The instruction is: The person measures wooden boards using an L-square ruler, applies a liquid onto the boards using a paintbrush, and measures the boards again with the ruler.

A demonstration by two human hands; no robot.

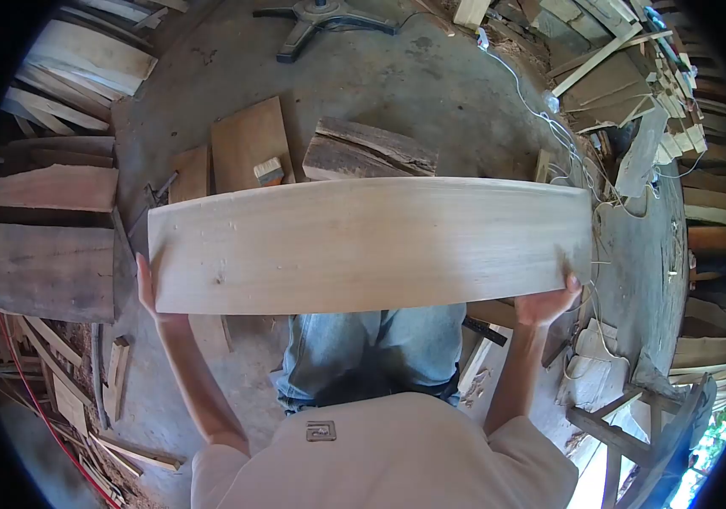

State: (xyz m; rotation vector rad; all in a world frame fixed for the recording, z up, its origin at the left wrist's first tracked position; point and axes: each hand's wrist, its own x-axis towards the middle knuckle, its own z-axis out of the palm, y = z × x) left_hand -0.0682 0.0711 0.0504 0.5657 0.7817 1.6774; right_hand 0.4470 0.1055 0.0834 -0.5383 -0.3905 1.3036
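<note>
A wide, pale wooden board (371, 246) spans the middle of the head view, held level above my knees. My left hand (147, 287) grips its left end, with the fingers along the edge and the rest partly hidden by the wood. At the lower right corner my right hand (550, 303) holds the other end, the thumb lying on top and the other fingers hidden underneath. Just beyond the board's far edge are a brush (269, 171) with a wooden handle, a brown plywood panel (248, 144) and a thick, cracked wood block (367, 151).
Stacked planks (45, 263) line the left side, with loose sticks (117, 377) below them. White cables (541, 114) run along the right floor near piled offcuts (617, 76). A dark metal stand base (321, 24) is at the top. A wooden frame (634, 437) leans at lower right.
</note>
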